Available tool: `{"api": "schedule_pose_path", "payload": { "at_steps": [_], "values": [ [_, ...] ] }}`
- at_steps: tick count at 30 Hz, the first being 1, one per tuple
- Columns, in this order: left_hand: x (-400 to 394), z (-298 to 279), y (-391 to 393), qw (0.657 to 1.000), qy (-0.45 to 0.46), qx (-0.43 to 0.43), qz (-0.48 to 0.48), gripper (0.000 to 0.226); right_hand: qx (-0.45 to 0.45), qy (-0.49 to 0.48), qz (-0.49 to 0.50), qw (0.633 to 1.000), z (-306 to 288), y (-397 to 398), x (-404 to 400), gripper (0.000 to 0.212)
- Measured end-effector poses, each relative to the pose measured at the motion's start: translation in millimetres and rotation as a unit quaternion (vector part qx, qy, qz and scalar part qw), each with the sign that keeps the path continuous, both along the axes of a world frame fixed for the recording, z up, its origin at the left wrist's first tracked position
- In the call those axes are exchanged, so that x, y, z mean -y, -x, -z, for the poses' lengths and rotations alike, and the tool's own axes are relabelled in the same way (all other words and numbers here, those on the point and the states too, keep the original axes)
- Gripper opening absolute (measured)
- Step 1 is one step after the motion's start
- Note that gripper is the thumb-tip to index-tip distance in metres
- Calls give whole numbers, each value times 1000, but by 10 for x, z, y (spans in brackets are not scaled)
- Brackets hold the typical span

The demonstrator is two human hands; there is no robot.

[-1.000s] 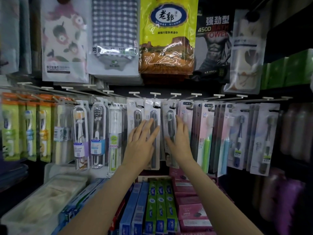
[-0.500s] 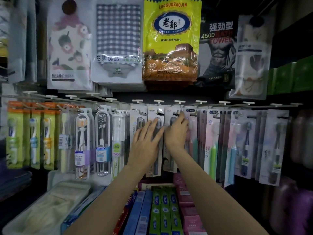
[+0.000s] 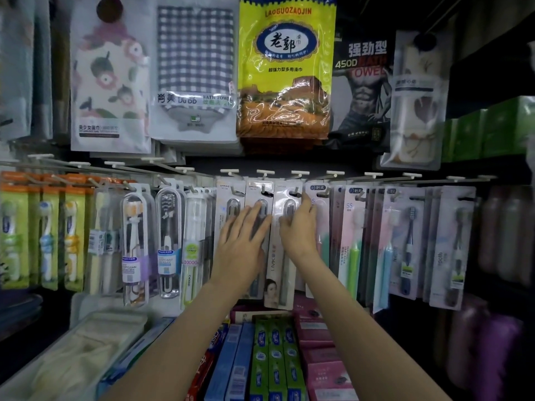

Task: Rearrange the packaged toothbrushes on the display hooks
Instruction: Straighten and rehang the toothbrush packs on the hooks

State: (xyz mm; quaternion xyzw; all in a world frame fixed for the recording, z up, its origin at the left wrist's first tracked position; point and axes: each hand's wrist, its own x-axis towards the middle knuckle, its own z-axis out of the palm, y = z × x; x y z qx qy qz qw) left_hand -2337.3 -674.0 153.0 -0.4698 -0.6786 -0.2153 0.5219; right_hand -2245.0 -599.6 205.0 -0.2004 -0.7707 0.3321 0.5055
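Packaged toothbrushes hang in a row on white-tipped display hooks (image 3: 300,172). My left hand (image 3: 241,238) lies flat, fingers straight, on the grey-white packs (image 3: 230,198) in the middle of the row. Just to its right, my right hand (image 3: 299,230) holds the top part of a white pack with a dark brush (image 3: 285,256). The thumb is on the pack's front and the index finger points up toward its hook. A pink pack (image 3: 320,195) hangs against the right hand's far side. Clear-cased brushes (image 3: 136,244) and green-orange packs (image 3: 14,233) hang to the left.
Bagged bath towels (image 3: 285,73) hang above the hooks. Below are upright toothpaste boxes (image 3: 273,360), pink boxes (image 3: 322,369) and a white tray (image 3: 95,340) at lower left. More brush packs (image 3: 405,241) fill the right hooks, and green boxes (image 3: 492,128) sit on a right shelf.
My right hand slid up from the pack's middle to near its hook, index finger raised. My left hand stayed flat on the packs. The view shifted downward slightly.
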Motion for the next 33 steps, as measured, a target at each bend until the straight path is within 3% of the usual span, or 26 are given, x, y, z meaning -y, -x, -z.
{"api": "schedule_pose_path", "payload": {
  "at_steps": [3, 6, 8, 11, 14, 18, 20, 25, 33],
  "values": [
    [-2, 134, -101, 997, -26, 52, 42, 62, -3, 71, -71, 995, 64, -140, -32, 50],
    [55, 232, -354, 966, -33, 217, 139, 57, 2, 91, -74, 993, 296, -209, -109, 44],
    [72, 250, -459, 931, 2, 310, 193, 65, 4, 78, -89, 993, 445, -249, -121, 35],
    [27, 228, -455, 916, 50, 348, 193, 87, 19, 72, -166, 983, 579, -318, -82, 10],
    [59, 181, -354, 931, 28, 325, 162, 87, 20, 67, -202, 977, 658, -336, -75, 15],
    [216, 118, -194, 962, 35, 248, 109, 78, 24, 31, -9, 999, 770, -220, -271, 31],
    [234, 106, -136, 971, 36, 219, 85, 77, 36, 36, 39, 998, 792, -72, -365, 40],
    [160, 166, -75, 977, 43, 202, 63, 77, 44, 115, 13, 992, 671, 288, -453, 58],
    [170, 159, -29, 981, 52, 181, 54, 76, 28, 109, 28, 993, 685, 429, -425, 36]
  ]
}}
